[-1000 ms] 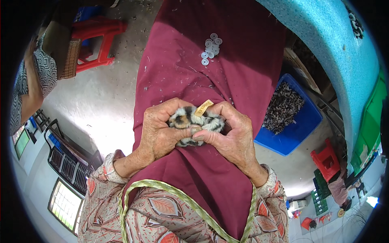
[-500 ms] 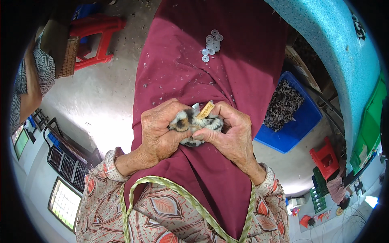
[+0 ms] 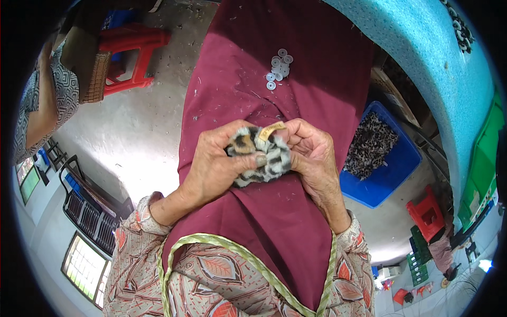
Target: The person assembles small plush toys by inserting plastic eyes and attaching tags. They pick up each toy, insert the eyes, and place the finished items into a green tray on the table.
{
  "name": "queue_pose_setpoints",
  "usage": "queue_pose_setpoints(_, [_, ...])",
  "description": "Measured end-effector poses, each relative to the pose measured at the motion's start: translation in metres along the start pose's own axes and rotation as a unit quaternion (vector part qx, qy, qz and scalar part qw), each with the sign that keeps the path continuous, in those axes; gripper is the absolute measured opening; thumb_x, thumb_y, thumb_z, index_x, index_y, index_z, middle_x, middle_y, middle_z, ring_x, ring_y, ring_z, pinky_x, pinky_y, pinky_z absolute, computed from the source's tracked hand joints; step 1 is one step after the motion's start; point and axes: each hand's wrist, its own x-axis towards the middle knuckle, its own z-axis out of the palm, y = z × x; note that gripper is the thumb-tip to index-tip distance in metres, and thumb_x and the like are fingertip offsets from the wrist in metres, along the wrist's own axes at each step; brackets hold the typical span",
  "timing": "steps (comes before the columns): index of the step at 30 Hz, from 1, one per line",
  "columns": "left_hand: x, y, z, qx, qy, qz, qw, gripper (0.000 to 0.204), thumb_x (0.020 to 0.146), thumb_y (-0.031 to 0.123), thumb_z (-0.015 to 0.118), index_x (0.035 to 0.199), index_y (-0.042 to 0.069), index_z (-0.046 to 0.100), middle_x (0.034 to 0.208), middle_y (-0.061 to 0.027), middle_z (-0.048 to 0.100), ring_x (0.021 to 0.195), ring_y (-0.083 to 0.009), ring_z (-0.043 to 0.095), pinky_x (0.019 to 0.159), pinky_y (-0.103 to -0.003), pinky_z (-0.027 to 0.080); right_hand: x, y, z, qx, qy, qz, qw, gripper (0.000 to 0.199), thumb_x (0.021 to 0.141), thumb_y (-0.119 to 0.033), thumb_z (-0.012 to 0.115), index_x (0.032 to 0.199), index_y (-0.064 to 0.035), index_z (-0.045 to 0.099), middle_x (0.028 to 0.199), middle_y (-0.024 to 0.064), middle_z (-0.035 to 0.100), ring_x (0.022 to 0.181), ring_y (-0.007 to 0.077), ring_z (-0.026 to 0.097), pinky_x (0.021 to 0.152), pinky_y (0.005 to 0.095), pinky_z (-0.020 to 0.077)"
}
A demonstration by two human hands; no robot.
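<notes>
The plush (image 3: 275, 165), a small furry piece patched in black, white and tan, is held low over the maroon apron (image 3: 227, 100), between the two hands. The left hand (image 3: 217, 158) is clamped on its left side, thumb pressed flat across the front, fingers behind. The right hand (image 3: 316, 153) grips its right edge with the thumb, its forefinger bent close to the tan tag (image 3: 271, 131) at the plush's top; whether that finger touches the tag I cannot tell. Farther up the apron lies a loose cluster of translucent round discs (image 3: 279, 73), some overlapping, in no container. On the floor to the right sits a blue bin (image 3: 376, 194), holding a heap of small dark-and-pale pieces (image 3: 371, 148); the heap covers much of the bottom, leaving bare blue along the bin's near and right sides. Above it curves a turquoise surface (image 3: 417, 47), with more dark-and-white pieces (image 3: 460, 29) gathered near its far edge. A green tray (image 3: 478, 164) stands at the right rim of the view, its contents unclear. At upper left, a woven brown thing (image 3: 97, 79), too partly seen to call a basket, is beside a red stool (image 3: 141, 63).
</notes>
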Motion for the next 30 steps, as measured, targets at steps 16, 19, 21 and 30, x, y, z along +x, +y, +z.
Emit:
queue_pose_setpoints(16, [0.005, 0.003, -0.005, -0.303, -0.088, -0.223, 0.923, 0.034, 0.073, -0.005, 0.070, 0.107, 0.001, 0.064, 0.095, -0.0064, 0.069, 0.085, -0.0155, 0.066, 0.080, -0.030, 0.053, 0.014, 0.008, 0.005, 0.062, 0.104, -0.003, 0.993, 0.019, 0.083, 0.005, 0.062, 0.100, -0.0003, 0.053, 0.088, 0.0039, 0.061, 0.079, 0.0079, 0.059, 0.071, 0.0191, 0.0484])
queue_pose_setpoints(19, [0.004, 0.001, -0.006, -0.308, -0.088, -0.215, 0.923, 0.033, 0.076, -0.002, 0.070, 0.109, 0.001, 0.063, 0.097, -0.0062, 0.068, 0.087, -0.0153, 0.066, 0.081, -0.030, 0.053, 0.016, 0.011, 0.002, 0.049, 0.103, 0.020, 0.993, 0.021, 0.083, 0.006, 0.061, 0.101, -0.0001, 0.053, 0.088, 0.0038, 0.061, 0.078, 0.0078, 0.059, 0.070, 0.0188, 0.0483])
queue_pose_setpoints(21, [0.003, 0.003, -0.004, -0.306, -0.072, -0.210, 0.926, 0.033, 0.077, -0.001, 0.069, 0.110, 0.001, 0.063, 0.099, -0.0063, 0.068, 0.089, -0.0153, 0.065, 0.082, -0.030, 0.053, 0.017, 0.010, 0.004, 0.064, 0.112, 0.028, 0.991, 0.018, 0.085, 0.004, 0.061, 0.100, 0.0002, 0.054, 0.088, 0.0042, 0.062, 0.077, 0.0080, 0.059, 0.068, 0.0186, 0.0476])
queue_pose_setpoints(30, [0.000, 0.004, 0.003, -0.313, -0.033, -0.172, 0.933, 0.034, 0.079, 0.002, 0.070, 0.112, 0.001, 0.061, 0.103, -0.0080, 0.068, 0.094, -0.0162, 0.065, 0.085, -0.031, 0.053, -0.004, 0.000, 0.007, -0.202, 0.137, -0.012, 0.970, 0.037, 0.098, -0.035, 0.048, 0.102, -0.0002, 0.059, 0.080, 0.0003, 0.057, 0.075, 0.0072, 0.052, 0.068, 0.0225, 0.0441])
